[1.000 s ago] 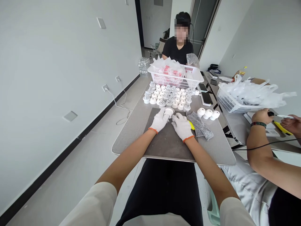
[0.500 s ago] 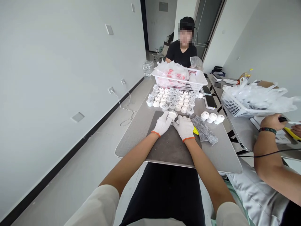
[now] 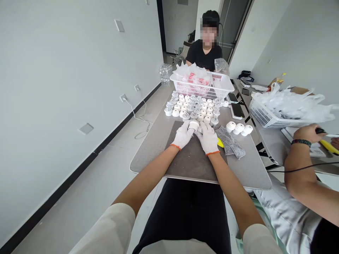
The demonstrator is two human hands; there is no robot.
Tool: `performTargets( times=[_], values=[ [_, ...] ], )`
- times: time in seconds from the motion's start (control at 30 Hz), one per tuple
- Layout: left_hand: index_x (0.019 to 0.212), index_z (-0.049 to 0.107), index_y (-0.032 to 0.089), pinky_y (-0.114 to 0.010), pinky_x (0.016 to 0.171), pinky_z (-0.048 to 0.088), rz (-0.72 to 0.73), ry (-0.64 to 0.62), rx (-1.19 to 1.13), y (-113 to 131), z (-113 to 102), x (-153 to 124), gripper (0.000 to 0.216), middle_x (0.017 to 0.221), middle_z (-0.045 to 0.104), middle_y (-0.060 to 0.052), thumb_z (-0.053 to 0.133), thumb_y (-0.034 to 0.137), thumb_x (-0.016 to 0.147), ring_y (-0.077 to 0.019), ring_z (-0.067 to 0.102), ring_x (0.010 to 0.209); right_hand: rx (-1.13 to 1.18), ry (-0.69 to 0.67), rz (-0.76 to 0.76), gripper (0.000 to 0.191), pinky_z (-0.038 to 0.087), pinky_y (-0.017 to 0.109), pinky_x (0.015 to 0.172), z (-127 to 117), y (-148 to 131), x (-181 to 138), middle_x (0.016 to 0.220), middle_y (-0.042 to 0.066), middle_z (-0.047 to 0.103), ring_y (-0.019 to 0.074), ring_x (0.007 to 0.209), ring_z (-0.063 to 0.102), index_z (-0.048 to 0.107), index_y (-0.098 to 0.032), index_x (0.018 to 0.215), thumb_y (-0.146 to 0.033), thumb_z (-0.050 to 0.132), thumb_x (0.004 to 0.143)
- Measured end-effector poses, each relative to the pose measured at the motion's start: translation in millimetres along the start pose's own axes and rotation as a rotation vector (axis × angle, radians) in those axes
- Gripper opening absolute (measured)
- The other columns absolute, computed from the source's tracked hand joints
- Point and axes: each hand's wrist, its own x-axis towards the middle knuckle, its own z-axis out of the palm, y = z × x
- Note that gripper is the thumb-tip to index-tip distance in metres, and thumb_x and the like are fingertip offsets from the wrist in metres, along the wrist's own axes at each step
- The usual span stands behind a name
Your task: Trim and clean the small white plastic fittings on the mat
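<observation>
Both my hands wear white knitted gloves with orange cuffs and meet over the dark mat (image 3: pixel 190 164). My left hand (image 3: pixel 182 135) is closed around a white round plastic piece (image 3: pixel 194 124), gripping it from the left. Against the piece's right side, my right hand (image 3: pixel 208 138) has its fingers bent and thumb pointing inward; the fingers partly hide what lies between the hands. A bright yellow object (image 3: pixel 220 143) shows beside my right hand, partly covered by grey knitted sleeves (image 3: pixel 231 143). Several rows of similar white round pieces (image 3: pixel 182 113) stand just beyond my hands.
A white basket (image 3: pixel 196 90) of plastic bags stands at the table's far end, a person behind it. Three white stacks (image 3: pixel 239 128) and phones (image 3: pixel 237 110) lie to the right. Another basket (image 3: pixel 267 118) and a co-worker's arm (image 3: pixel 302 165) are at the neighbouring table.
The view has tilted slightly, so things sit a little higher. My right-hand fingers have moved closer to the white piece and straightened somewhat. My left hand keeps its grip.
</observation>
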Motion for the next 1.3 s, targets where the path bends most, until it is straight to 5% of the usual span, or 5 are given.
performTargets(
  times=[0.37,0.47,0.67,0.77,1.3],
  values=[
    [0.117,0.063,0.022,-0.03,0.077,0.051,-0.045,0.041,0.029,2,0,0,0.034,0.084,0.071,-0.002,0.051,0.043,0.093,-0.018,0.066,0.074,0.063,0.223,0.116,0.084,0.049,0.039,0.097,20,-10,-48,0.146,-0.001,0.053,0.0249,0.143,0.041,0.075,-0.028,0.071,-0.073,0.007,0.091],
    [0.12,0.061,0.024,-0.032,0.079,0.052,-0.06,0.038,0.047,3,-1,0,0.035,0.085,0.072,-0.002,0.051,0.043,0.093,-0.0196,0.068,0.076,0.12,0.212,0.124,0.073,0.048,0.041,0.098,80,-42,-54,0.146,-0.001,0.053,0.026,0.145,0.036,0.077,-0.03,0.079,-0.074,0.02,0.091],
    [0.129,0.06,0.026,-0.034,0.089,0.052,-0.04,0.022,0.077,3,-1,2,0.04,0.106,0.074,-0.004,0.055,0.036,0.09,-0.0247,0.069,0.098,0.295,0.158,0.08,0.051,0.045,0.042,0.106,263,-156,-6,0.153,-0.005,0.043,0.0241,0.147,0.029,0.073,-0.035,0.111,-0.062,0.031,0.096],
    [0.128,0.061,0.025,-0.034,0.093,0.051,0.0,0.007,0.087,1,0,3,0.039,0.113,0.073,-0.005,0.052,0.035,0.092,-0.0257,0.068,0.105,0.332,0.178,0.069,0.047,0.039,0.044,0.115,302,-171,8,0.155,-0.008,0.037,0.0252,0.149,0.024,0.067,-0.037,0.124,-0.059,0.037,0.096],
    [0.152,0.041,0.023,-0.032,0.091,0.055,0.095,-0.093,-0.034,-4,-1,-4,0.059,0.128,0.068,-0.006,0.04,0.033,0.094,-0.0196,0.069,0.096,0.314,0.103,0.086,0.065,0.029,0.045,0.127,286,-167,1,0.157,-0.008,0.036,0.0269,0.15,0.025,0.045,-0.032,0.15,-0.057,0.059,0.092]
  ],
)
